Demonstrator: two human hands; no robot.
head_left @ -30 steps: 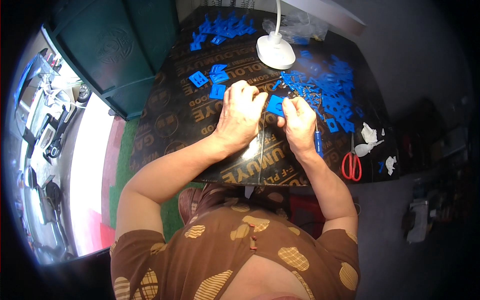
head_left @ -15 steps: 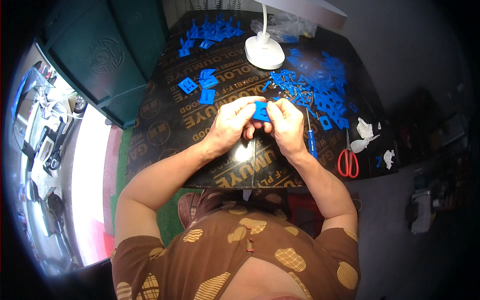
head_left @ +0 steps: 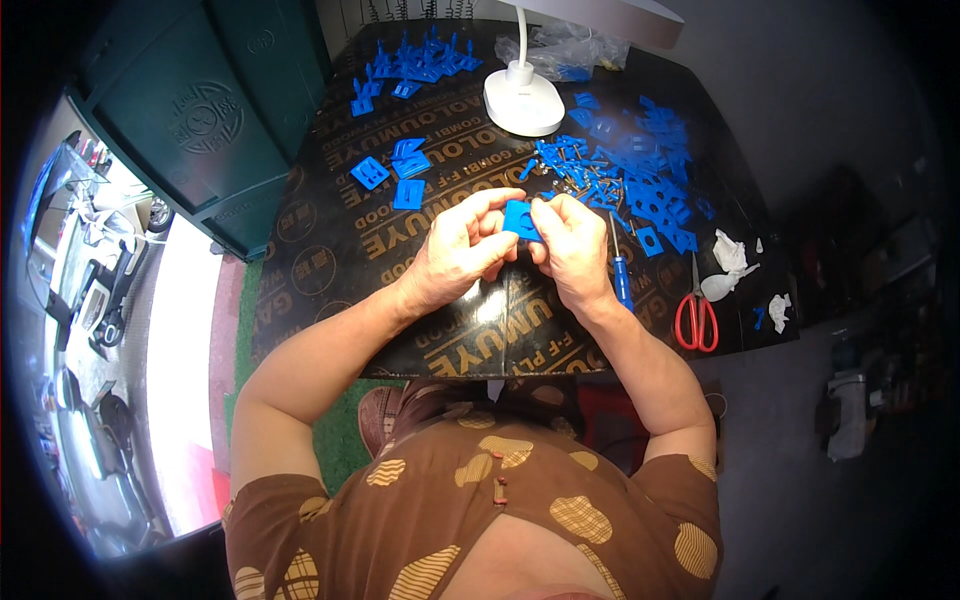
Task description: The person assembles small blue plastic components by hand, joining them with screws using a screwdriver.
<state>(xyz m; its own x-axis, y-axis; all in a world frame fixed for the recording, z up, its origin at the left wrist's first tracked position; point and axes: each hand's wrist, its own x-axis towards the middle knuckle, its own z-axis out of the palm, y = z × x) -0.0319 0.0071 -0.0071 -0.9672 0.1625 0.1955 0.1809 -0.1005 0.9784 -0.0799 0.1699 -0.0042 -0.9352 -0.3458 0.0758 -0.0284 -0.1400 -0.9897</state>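
Note:
Over the near middle of the dark table, a small square blue plastic plate (head_left: 520, 218) with a cut-out is held up between my two hands. My right hand (head_left: 574, 242) pinches its right side, the thumb on the face turned to me. At the plate's left edge, the fingers of my left hand (head_left: 465, 248) are curled and touch it, with the thumb lower down. The fingertips behind the plate are partly hidden. Ahead and to the left lie several similar blue plates (head_left: 409, 194). A blue-handled screwdriver (head_left: 622, 282) lies just right of my right hand.
A large pile of blue plates and small parts (head_left: 655, 180) covers the right side. Red-handled scissors (head_left: 696, 322) and crumpled white tissue (head_left: 730, 252) lie at the near right. A white lamp (head_left: 524, 102) stands at the back. Blue pieces with upright pegs (head_left: 425, 62) cluster at the far left.
The blue plate has tilted to face me more. My left thumb has slid down off its face, and the left fingers have loosened a little. My right hand still holds it.

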